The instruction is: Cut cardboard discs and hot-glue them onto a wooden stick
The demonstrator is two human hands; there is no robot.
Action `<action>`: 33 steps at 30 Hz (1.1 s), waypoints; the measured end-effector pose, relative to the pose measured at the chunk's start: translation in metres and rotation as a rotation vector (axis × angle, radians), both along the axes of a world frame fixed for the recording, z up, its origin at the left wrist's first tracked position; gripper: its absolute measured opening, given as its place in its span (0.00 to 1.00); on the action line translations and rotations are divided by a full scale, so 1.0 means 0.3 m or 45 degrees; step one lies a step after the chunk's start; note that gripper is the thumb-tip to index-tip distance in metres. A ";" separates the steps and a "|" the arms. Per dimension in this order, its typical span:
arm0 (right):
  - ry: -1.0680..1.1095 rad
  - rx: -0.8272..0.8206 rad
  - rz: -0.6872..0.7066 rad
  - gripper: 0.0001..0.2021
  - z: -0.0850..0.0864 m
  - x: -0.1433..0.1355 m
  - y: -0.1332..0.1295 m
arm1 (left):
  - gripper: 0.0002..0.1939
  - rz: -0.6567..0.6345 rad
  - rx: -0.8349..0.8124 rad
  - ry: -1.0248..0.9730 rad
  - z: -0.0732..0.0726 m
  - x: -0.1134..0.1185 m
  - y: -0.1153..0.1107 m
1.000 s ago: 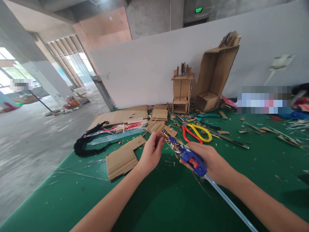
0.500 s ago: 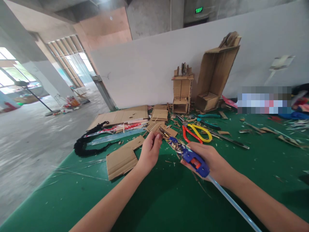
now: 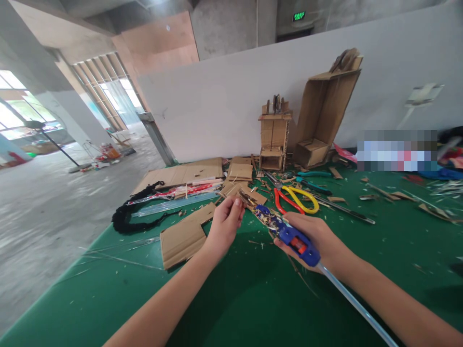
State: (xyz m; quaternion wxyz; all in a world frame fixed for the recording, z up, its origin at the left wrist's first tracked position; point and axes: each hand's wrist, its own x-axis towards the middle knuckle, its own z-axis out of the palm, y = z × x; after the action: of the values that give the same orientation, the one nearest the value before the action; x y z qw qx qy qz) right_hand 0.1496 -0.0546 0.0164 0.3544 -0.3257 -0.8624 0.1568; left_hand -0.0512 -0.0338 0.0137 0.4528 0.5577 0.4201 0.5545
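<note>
My right hand (image 3: 313, 236) is wrapped round a blue glue gun (image 3: 289, 233) covered in scraps, with a clear glue stick (image 3: 356, 303) trailing from its rear end. The gun's tip points up and left, close to the fingertips of my left hand (image 3: 227, 219). Those fingers are pinched together at the tip; whatever small thing they hold is too small to make out. Just beyond the tip are small cardboard pieces (image 3: 255, 194). Left of my left hand, a notched cardboard sheet (image 3: 183, 238) lies flat on the green table (image 3: 231, 308).
Red-and-yellow-handled scissors (image 3: 302, 200) and teal-handled pliers (image 3: 314, 185) lie beyond my right hand. Two cardboard structures, one small (image 3: 273, 135) and one tall (image 3: 323, 111), stand against the white wall. Black fuzzy cord (image 3: 121, 221) curls at the left edge.
The glue gun and my right hand have shifted slightly right and down in view. My left hand stays almost in place, its fingers still pinched.
</note>
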 end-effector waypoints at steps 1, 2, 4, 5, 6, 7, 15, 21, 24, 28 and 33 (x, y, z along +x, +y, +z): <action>0.002 0.006 0.000 0.07 0.000 0.000 0.000 | 0.19 -0.010 -0.018 -0.031 0.001 0.001 -0.001; 0.018 0.015 0.000 0.07 -0.002 0.000 0.000 | 0.19 -0.016 -0.036 -0.061 0.002 0.002 -0.003; 0.045 0.023 0.004 0.07 -0.009 0.002 0.001 | 0.19 -0.029 -0.064 -0.115 0.002 0.002 -0.003; 0.049 0.022 0.002 0.06 -0.014 0.002 0.002 | 0.19 -0.035 -0.072 -0.135 0.002 0.001 -0.003; 0.047 0.019 -0.001 0.06 -0.019 0.003 0.003 | 0.19 -0.039 -0.080 -0.153 0.003 0.000 -0.003; 0.038 0.011 -0.004 0.06 -0.023 0.004 0.004 | 0.19 -0.042 -0.087 -0.166 0.003 -0.001 -0.002; 0.001 0.030 -0.019 0.07 -0.019 0.004 0.004 | 0.19 -0.095 -0.175 -0.247 0.004 0.000 -0.003; -0.015 0.036 -0.002 0.07 -0.009 0.006 0.002 | 0.22 -0.119 -0.216 -0.249 0.001 0.000 -0.001; -0.014 0.015 0.000 0.07 -0.007 0.004 0.001 | 0.20 -0.129 -0.246 -0.250 0.010 0.000 -0.008; 0.005 0.038 -0.008 0.07 -0.008 -0.002 0.003 | 0.16 -0.130 -0.277 -0.270 0.034 0.006 -0.025; 0.011 0.042 -0.027 0.08 -0.006 -0.007 0.003 | 0.14 -0.100 -0.263 -0.266 0.039 0.012 -0.026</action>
State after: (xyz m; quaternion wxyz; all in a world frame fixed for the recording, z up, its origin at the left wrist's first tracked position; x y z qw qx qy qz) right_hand 0.1475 -0.0537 0.0146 0.3650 -0.3283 -0.8599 0.1401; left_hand -0.0476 -0.0416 0.0253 0.5704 0.4635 0.4032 0.5452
